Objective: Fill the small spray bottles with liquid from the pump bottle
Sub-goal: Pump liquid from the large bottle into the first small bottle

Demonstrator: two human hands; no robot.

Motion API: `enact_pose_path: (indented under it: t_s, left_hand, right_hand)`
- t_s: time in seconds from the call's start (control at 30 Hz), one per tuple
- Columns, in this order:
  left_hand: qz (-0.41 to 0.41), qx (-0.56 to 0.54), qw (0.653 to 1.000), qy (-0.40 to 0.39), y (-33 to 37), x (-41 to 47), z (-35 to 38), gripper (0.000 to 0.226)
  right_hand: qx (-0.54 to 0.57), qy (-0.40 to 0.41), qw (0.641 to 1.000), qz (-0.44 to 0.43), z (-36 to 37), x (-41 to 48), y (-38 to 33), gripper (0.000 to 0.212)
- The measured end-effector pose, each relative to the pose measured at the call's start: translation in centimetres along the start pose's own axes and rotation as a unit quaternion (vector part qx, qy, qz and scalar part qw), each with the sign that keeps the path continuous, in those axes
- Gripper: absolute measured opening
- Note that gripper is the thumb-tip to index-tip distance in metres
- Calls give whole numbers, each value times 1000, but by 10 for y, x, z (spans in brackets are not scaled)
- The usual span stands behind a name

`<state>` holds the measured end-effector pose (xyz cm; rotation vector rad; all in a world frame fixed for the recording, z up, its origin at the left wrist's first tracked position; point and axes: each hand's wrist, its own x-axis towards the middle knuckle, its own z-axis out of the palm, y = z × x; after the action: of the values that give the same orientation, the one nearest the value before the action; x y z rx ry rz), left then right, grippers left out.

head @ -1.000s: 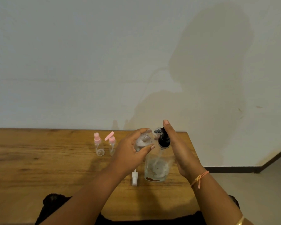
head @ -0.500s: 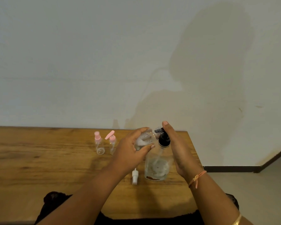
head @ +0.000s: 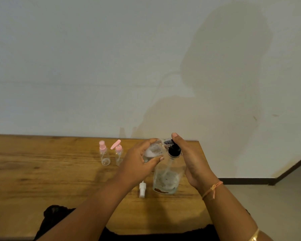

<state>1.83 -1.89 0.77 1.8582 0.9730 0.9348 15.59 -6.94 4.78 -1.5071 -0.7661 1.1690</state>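
Nearest the camera, dark cloth point(head: 111, 235) is seen along the table's point(head: 42, 180) front edge, and both forearms are stretched out over the wood; a gold bangle point(head: 254, 237) and an orange thread point(head: 213, 188) are worn on the right wrist. Just beyond, a white spray cap point(head: 142, 190) is left lying on its side, close beside the foot of the pump bottle point(head: 166, 181), which stands upright near the table's right end with a little liquid seen low inside. Up at its neck, the right hand point(head: 191, 160) is cupped round the pump bottle's right side, one finger stretched over the black pump head point(head: 173, 150). The small bottle point(head: 154, 150), clear and uncapped, is gripped in the left hand point(head: 139, 164) between thumb and fingers and is held tilted, its mouth brought right up to the nozzle; whether liquid is running cannot be told. Further back and to the left, two pink-topped bottles point(head: 104, 153) are stood side by side, well apart from the hands, one with its top flipped up. Behind it all, a shadow is thrown on the pale wall point(head: 76, 66).
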Motion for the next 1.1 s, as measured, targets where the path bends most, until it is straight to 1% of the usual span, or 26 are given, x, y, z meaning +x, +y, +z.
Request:
enact_pose_path:
  t_s: [0.1, 0.23, 0.3, 0.4, 0.5, 0.63, 0.8, 0.9, 0.93, 1.03, 1.1]
  left_hand:
    - [-1, -4, 1000, 3, 0, -1, 0, 47]
    - [12, -8, 1000, 17, 2, -2, 0, 49]
    - [13, -7, 1000, 17, 4, -2, 0, 49]
    - [9, -17, 1000, 17, 3, -1, 1, 49]
    - [3, -23, 1000, 19, 0, 0, 2, 49]
    - [-9, -16, 1000, 8, -4, 0, 2, 49]
    - [-1, -14, 1000, 13, -1, 0, 3, 49]
    - [5, -16, 1000, 15, 2, 0, 3, 49]
    - [7, -19, 1000, 17, 2, 0, 3, 49]
    - [4, -28, 999, 18, 0, 0, 3, 49]
    - [2, -22, 1000, 14, 0, 0, 2, 48]
  right_hand:
    - [10, 0, 1000, -8, 1, -2, 0, 32]
    - [13, -18, 1000, -6, -1, -2, -1, 44]
    - [24, -19, 1000, -6, -2, -1, -2, 45]
    - [34, -6, 999, -6, -1, 0, -3, 44]
    - [2, 19, 1000, -15, 0, 3, -2, 50]
    - [-8, 45, 999, -26, 1, 4, -1, 46]
    - [-5, 24, 999, -20, -2, 4, 1, 47]
    - [-2, 1, 1000, -12, -4, 5, 1, 34]
    - [-1, -2, 1000, -11, -3, 5, 1, 34]
    - [-6, 9, 1000, 6, -2, 7, 2, 47]
    - [-1, 16, 1000, 14, 0, 6, 0, 47]
